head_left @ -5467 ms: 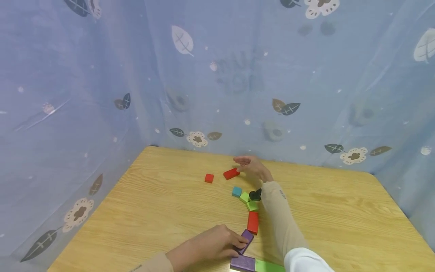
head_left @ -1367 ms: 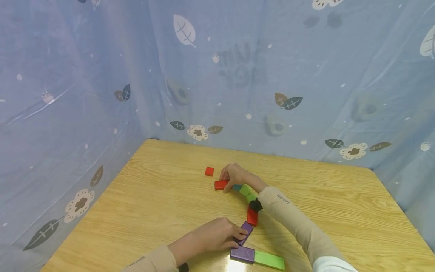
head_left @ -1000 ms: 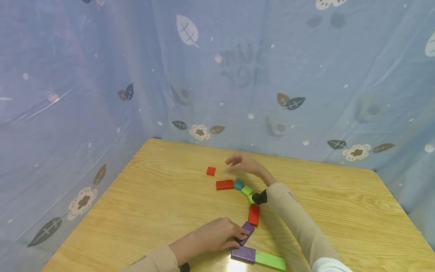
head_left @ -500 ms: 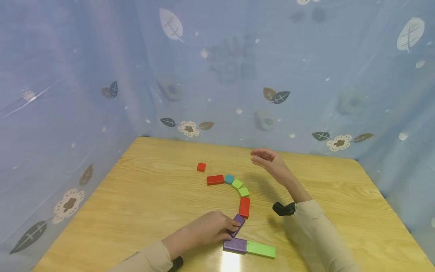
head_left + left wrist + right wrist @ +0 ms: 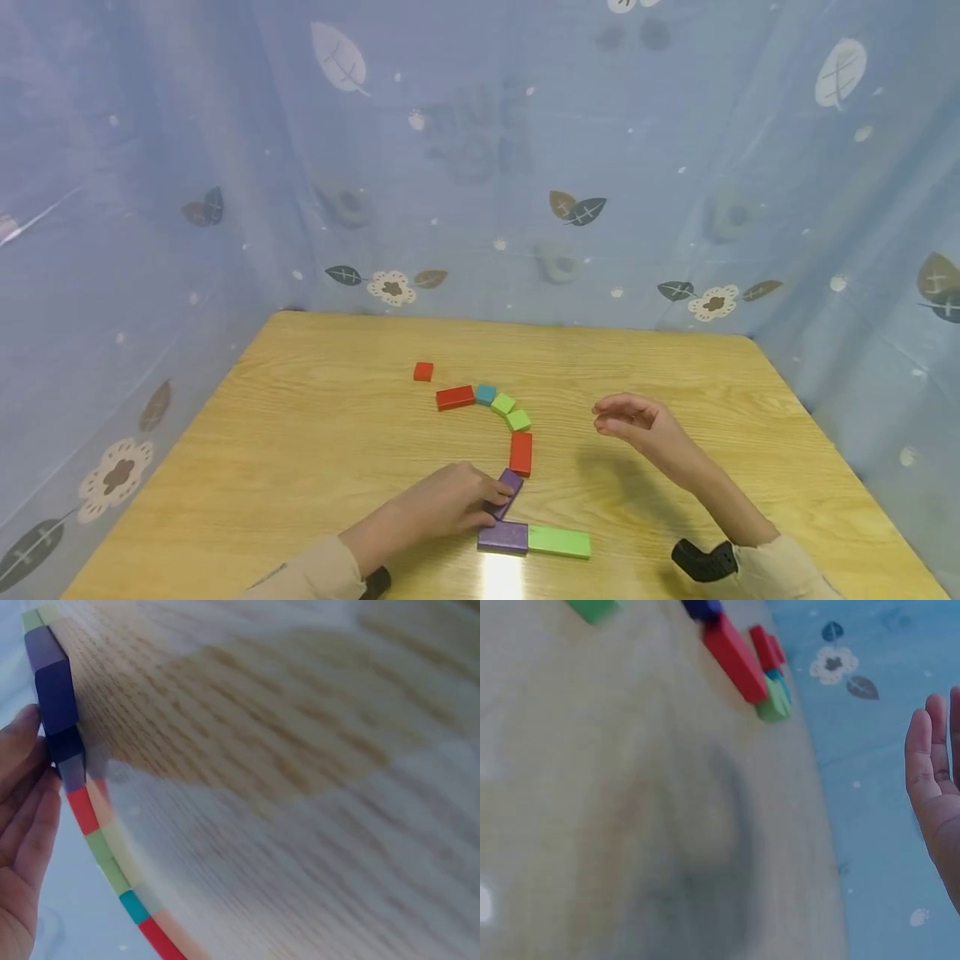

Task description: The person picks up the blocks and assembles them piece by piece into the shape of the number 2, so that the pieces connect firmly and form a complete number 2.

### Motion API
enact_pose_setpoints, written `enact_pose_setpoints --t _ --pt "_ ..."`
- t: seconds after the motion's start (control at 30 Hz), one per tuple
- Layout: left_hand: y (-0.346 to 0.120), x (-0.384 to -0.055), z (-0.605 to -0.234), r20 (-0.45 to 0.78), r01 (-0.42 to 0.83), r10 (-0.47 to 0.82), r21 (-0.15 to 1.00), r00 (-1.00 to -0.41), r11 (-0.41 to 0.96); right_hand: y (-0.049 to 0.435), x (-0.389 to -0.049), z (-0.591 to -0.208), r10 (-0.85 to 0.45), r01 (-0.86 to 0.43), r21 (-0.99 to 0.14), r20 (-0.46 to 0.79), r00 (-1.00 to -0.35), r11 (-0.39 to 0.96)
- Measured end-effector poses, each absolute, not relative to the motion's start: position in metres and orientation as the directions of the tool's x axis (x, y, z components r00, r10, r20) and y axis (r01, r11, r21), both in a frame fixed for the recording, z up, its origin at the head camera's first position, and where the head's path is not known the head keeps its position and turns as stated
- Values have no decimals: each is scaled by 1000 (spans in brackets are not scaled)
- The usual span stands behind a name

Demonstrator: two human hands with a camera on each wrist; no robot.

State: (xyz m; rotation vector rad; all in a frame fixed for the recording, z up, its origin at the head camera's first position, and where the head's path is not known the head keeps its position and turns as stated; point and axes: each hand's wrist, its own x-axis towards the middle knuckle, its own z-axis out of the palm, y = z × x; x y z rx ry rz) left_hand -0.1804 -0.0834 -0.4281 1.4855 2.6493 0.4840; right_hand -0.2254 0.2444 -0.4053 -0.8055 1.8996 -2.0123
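Note:
My left hand holds the angled purple block, fingers over its top and thumb at its near end. In the left wrist view the fingers lie along the purple pieces. Touching its near end is a second purple block, with a long green block to its right. Beyond, a red block, green cubes, a blue cube and another red block form a curve. Right of the curve my right hand hovers above the table, fingers loosely bent, holding nothing.
A small red block lies apart, behind the curve's far left end. The wooden table meets a blue patterned curtain at the back and sides. Black wrist cameras sit below both hands.
The right hand has let go of the far red block, which now lies beside the blue cube, and has moved right and nearer. The left hand stays on the purple block.

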Motion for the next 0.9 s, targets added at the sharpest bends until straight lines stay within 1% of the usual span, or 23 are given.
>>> enact_pose_setpoints --t 0.13,0.37,0.47,0.63,0.7,0.77,0.9 --pt "-84 -181 -429 88 815 841 315 -535 486 246 -202 -410 -578 -157 -982 190 -794 -107" --pt "-84 -180 -428 86 814 840 318 -536 486 244 -171 -420 -590 -121 -991 134 -796 -62" --pt "-84 -180 -428 92 819 843 313 -531 481 243 -162 -426 -593 -133 -989 147 -792 -68" --pt "-84 -180 -428 98 823 844 305 -527 479 239 -153 -433 -629 -149 -981 193 -753 -122" --pt "-84 -180 -428 98 823 844 303 -528 480 237 -151 -435 -636 -180 -976 215 -742 -120" --pt "-84 -180 -427 97 822 843 306 -528 480 236 -150 -438 -628 -242 -967 237 -741 -80" --pt "-84 -179 -426 99 820 842 310 -531 481 230 -147 -446 -583 -395 -913 269 -767 98"
